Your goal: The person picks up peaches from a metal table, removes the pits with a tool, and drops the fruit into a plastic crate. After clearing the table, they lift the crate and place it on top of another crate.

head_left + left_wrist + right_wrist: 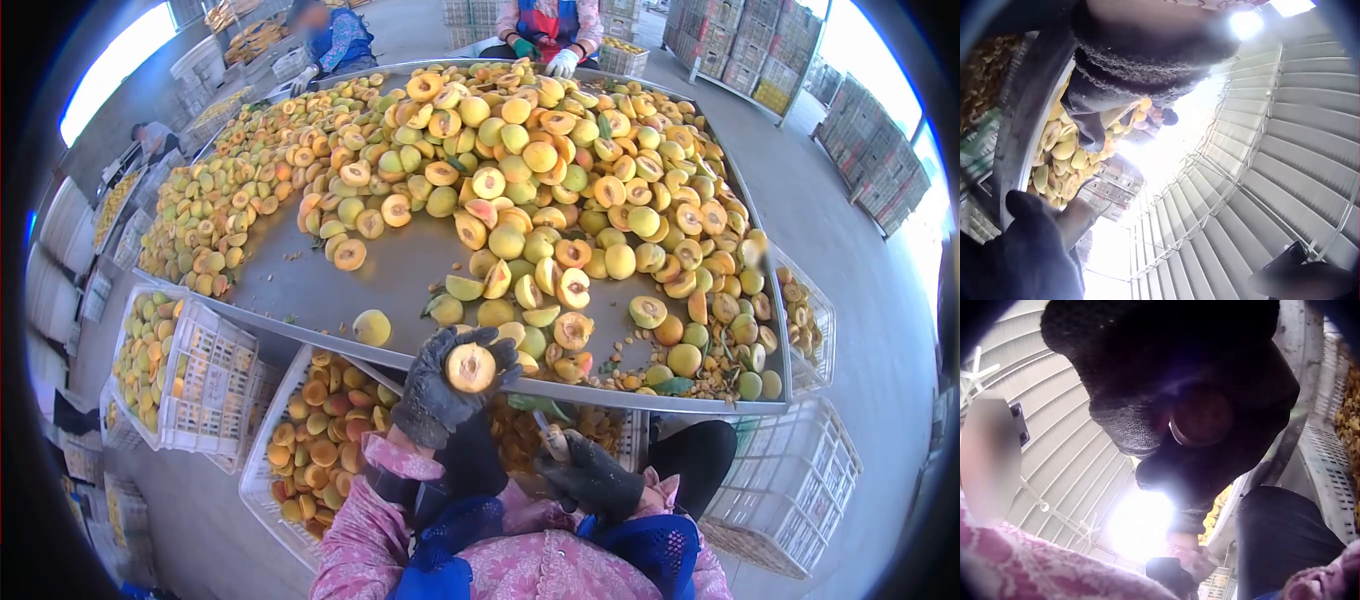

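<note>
My left hand (436, 400), in a dark glove, holds a halved yellow peach (471, 368) just over the table's near edge. Its cut face is turned up, with a brown centre. In my right hand (596, 478), also gloved, is a pitting tool (555, 442) with a short, light handle. The left wrist view shows a thin curved metal end (1088, 185) on that tool, pointing away from the right glove (1041, 250). The tool and the peach are apart. The right wrist view shows the dark right glove (1197, 381) wrapped round the handle's round butt (1202, 417).
A metal-topped table (400, 290) bears a big heap of peaches (520, 150), many halved. Below its near edge stands a crate of peach halves (325, 430); a white crate (780, 490) is at right, a filled crate (205, 385) at left. Two people work across the table.
</note>
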Action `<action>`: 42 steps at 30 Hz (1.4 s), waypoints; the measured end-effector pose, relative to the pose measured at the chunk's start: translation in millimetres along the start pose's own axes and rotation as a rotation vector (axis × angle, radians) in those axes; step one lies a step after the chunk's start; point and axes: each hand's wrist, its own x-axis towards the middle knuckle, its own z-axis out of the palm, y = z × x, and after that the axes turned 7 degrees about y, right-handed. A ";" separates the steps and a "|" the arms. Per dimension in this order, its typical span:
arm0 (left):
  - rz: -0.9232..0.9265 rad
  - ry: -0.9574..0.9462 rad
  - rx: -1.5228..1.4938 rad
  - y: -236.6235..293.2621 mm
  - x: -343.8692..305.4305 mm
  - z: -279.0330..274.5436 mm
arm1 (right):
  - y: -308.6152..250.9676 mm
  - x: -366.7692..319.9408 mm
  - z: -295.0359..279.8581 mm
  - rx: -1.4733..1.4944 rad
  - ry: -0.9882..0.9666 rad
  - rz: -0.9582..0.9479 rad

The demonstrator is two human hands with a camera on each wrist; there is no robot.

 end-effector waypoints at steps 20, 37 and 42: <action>0.553 -0.212 1.479 -76.9 -22.2 -2.9 | 24.4 14.6 -12.8 -0.136 0.466 -0.372; 0.009 -0.044 0.254 -111.8 -19.5 -0.4 | 74.2 12.7 -2.0 -0.497 0.325 -0.531; 0.129 -0.035 0.343 -125.3 -16.2 -3.0 | 86.3 25.6 -7.0 -0.347 0.234 -0.353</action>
